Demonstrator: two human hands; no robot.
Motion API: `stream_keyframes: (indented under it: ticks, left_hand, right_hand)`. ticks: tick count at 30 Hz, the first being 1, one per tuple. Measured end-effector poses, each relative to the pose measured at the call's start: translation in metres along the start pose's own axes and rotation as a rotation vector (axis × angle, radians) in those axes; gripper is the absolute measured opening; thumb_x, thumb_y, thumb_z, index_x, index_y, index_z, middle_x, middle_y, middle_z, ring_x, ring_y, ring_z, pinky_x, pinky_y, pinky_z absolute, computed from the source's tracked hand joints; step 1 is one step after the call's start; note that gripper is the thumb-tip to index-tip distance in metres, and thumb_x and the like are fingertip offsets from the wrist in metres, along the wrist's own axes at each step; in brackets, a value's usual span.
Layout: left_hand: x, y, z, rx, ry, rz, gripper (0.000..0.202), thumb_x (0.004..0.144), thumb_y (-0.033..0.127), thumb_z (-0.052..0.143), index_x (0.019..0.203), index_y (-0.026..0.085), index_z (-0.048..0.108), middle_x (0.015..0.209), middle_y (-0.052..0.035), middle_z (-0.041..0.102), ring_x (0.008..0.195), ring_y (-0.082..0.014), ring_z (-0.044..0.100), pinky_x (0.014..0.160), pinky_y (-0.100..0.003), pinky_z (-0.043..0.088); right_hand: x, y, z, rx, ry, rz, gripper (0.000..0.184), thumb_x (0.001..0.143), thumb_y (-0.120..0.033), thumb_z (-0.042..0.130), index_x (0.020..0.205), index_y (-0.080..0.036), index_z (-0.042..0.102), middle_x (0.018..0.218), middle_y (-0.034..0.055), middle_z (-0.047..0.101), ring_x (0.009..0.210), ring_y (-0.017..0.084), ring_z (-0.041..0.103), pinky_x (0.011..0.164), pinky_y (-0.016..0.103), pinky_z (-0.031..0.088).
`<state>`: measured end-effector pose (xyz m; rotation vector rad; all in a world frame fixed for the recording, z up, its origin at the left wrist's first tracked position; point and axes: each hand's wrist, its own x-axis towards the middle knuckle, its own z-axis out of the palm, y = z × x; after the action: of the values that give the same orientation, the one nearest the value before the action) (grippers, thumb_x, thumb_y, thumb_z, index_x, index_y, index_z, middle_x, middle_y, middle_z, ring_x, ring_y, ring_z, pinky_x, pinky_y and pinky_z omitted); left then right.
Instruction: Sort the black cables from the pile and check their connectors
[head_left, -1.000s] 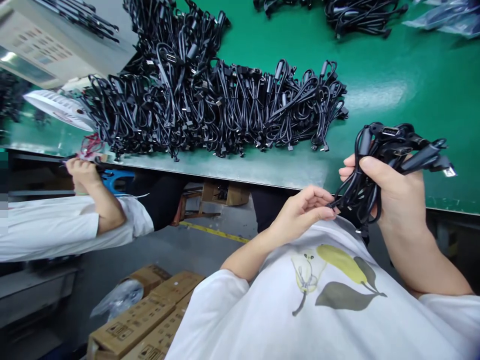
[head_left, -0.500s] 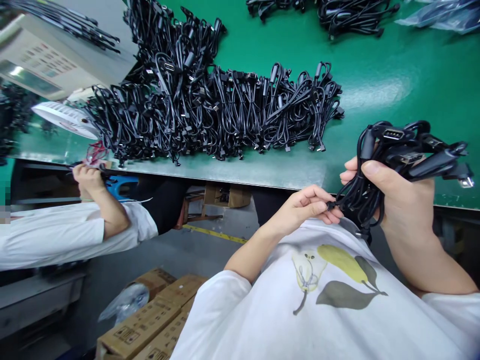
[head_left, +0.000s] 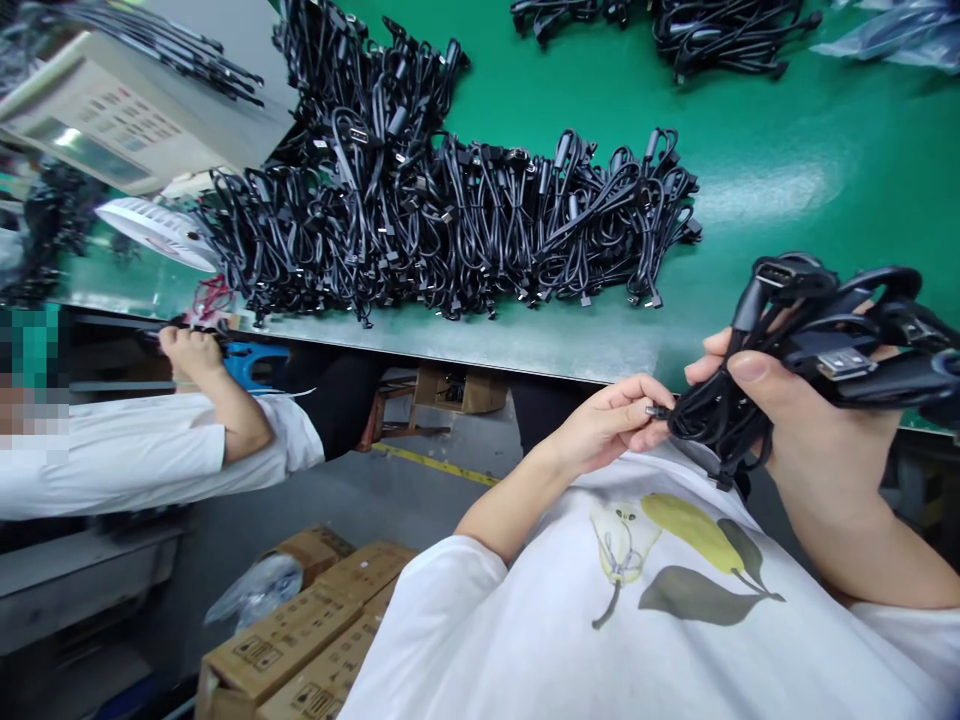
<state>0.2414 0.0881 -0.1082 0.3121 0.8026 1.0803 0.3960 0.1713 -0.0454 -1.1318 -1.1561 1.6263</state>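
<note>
A bunch of coiled black USB cables is gripped in my right hand, thumb pressed across it, just over the table's front edge. Several sockets and plugs stick out at its upper right, one with a bright metal end. Between the thumb and fingers of my left hand is a small cable plug at the bunch's lower left end. My right palm and part of the bunch hide some of the cables. Beyond my hands, a long pile of similar black cables lies on the green table.
Further cable bundles and a clear plastic bag lie at the back right. A beige machine and a white round fan-like object stand left. A co-worker's hand is at the table edge. Cardboard boxes sit below.
My right hand has turned the cable bunch so its sockets face differently, and the bunch appears slightly lower and nearer. My left hand stays on a plug. The whole view has shifted a little.
</note>
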Motion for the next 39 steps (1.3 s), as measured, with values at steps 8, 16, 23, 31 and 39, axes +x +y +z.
stream_keyframes:
  ticks: [8, 16, 23, 31, 39]
  left_hand:
    - [0.001, -0.001, -0.004, -0.007, -0.067, 0.046, 0.045, 0.076, 0.056, 0.085, 0.090, 0.018, 0.066, 0.064, 0.0028, 0.054, 0.051, -0.0061, 0.039, 0.053, -0.024, 0.031]
    - [0.000, 0.007, -0.005, 0.202, 0.000, 0.102, 0.050, 0.079, 0.058, 0.083, 0.097, 0.016, 0.064, 0.081, -0.0036, 0.071, 0.067, -0.0104, 0.062, 0.067, -0.025, 0.047]
    - [-0.004, 0.011, 0.012, 0.341, 0.199, 0.344, 0.036, 0.085, 0.047, 0.081, 0.098, 0.018, 0.064, 0.083, -0.0026, 0.070, 0.076, -0.0119, 0.065, 0.071, -0.024, 0.050]
    - [-0.007, 0.014, 0.015, 0.602, 0.246, 0.506, 0.028, 0.090, 0.044, 0.076, 0.100, 0.020, 0.069, 0.089, -0.0032, 0.072, 0.080, -0.0140, 0.066, 0.080, -0.028, 0.052]
    - [-0.003, 0.017, 0.013, 0.431, 0.200, 0.458, 0.026, 0.091, 0.041, 0.076, 0.100, 0.018, 0.066, 0.084, -0.0010, 0.071, 0.075, -0.0108, 0.066, 0.073, -0.024, 0.053]
  right_hand:
    - [-0.002, 0.006, 0.000, 0.035, -0.027, -0.025, 0.016, 0.080, -0.033, 0.089, 0.091, -0.027, 0.079, 0.094, -0.0019, 0.080, 0.071, 0.015, 0.076, 0.067, 0.024, 0.066]
    - [0.027, 0.012, -0.005, 0.132, -0.047, 0.108, 0.018, 0.077, -0.025, 0.086, 0.095, -0.024, 0.082, 0.094, 0.0023, 0.082, 0.079, 0.020, 0.079, 0.066, 0.026, 0.068]
    - [0.061, 0.033, -0.005, 0.216, -0.021, 0.344, 0.016, 0.072, -0.028, 0.074, 0.088, -0.024, 0.076, 0.081, -0.0005, 0.078, 0.067, 0.015, 0.075, 0.060, 0.024, 0.065]
    - [0.063, 0.032, -0.004, 0.158, -0.092, 0.200, 0.023, 0.074, -0.035, 0.066, 0.097, -0.034, 0.068, 0.095, -0.0040, 0.072, 0.081, 0.017, 0.073, 0.076, 0.031, 0.064]
    - [0.071, 0.036, 0.002, 0.466, -0.109, 0.339, 0.027, 0.074, -0.023, 0.074, 0.099, -0.029, 0.069, 0.091, -0.0062, 0.073, 0.076, 0.009, 0.072, 0.074, 0.017, 0.063]
